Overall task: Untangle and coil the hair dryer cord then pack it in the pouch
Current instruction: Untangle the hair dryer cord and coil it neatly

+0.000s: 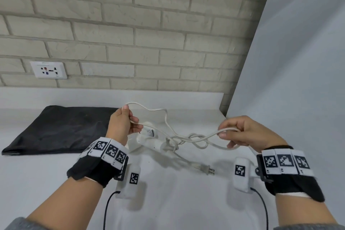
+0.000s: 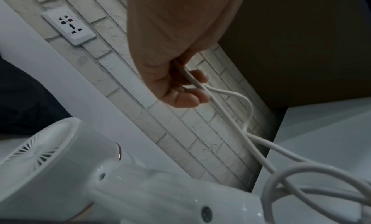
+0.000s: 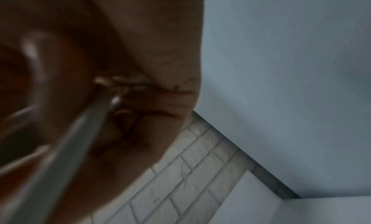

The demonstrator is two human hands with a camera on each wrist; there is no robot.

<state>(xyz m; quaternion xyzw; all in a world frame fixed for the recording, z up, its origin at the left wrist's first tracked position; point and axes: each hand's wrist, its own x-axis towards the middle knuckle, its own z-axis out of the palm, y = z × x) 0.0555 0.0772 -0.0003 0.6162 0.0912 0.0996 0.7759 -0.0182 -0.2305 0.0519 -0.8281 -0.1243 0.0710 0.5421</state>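
Observation:
A white hair dryer (image 1: 149,139) (image 2: 84,176) lies on the white counter, partly hidden behind my left hand. Its white cord (image 1: 188,139) (image 2: 246,141) is knotted in a tangle above the counter between my hands. My left hand (image 1: 124,120) (image 2: 180,84) is raised and grips a loop of the cord at the left. My right hand (image 1: 235,132) (image 3: 128,109) pinches another loop at the right, pulled away from the knot. The plug (image 1: 206,169) lies on the counter near the front. A flat black pouch (image 1: 56,129) lies at the left.
A brick wall (image 1: 149,43) stands behind the counter (image 1: 177,201) with a white socket plate (image 1: 49,70) (image 2: 69,28) at the left. A plain pale wall (image 1: 298,80) closes the right side. Black cables run from my wrist cameras toward me.

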